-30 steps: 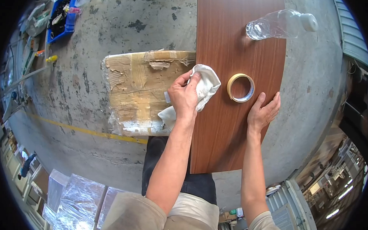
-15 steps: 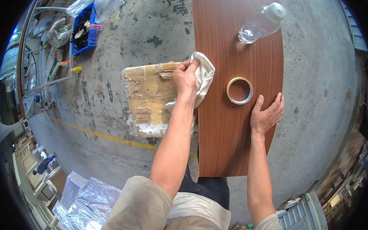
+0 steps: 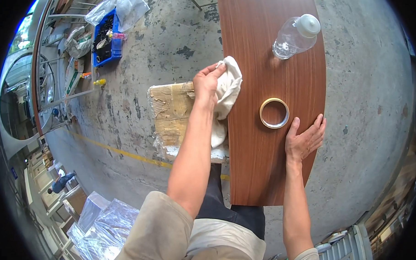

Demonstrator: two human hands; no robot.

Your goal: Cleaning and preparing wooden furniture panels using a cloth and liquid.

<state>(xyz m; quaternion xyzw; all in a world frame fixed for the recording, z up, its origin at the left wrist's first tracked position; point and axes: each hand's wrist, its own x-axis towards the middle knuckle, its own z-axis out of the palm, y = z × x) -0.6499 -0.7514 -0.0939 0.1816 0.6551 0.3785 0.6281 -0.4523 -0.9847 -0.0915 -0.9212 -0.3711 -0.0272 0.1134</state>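
Through my head camera I see the left hand [image 3: 206, 88] pinching a white cloth [image 3: 229, 85] across the left edge of the brown board [image 3: 259, 165], the right hand [image 3: 303, 141] spread flat at its right edge, a tape roll [image 3: 276, 125] just beside, a clear bottle [image 3: 293, 39] standing farther up.

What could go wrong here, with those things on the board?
The clear bottle stands on the brown board, so a jolt might tip it. The tape roll lies close to the right hand, which could nudge it. The white cloth in the left hand might snag on the board's edge.
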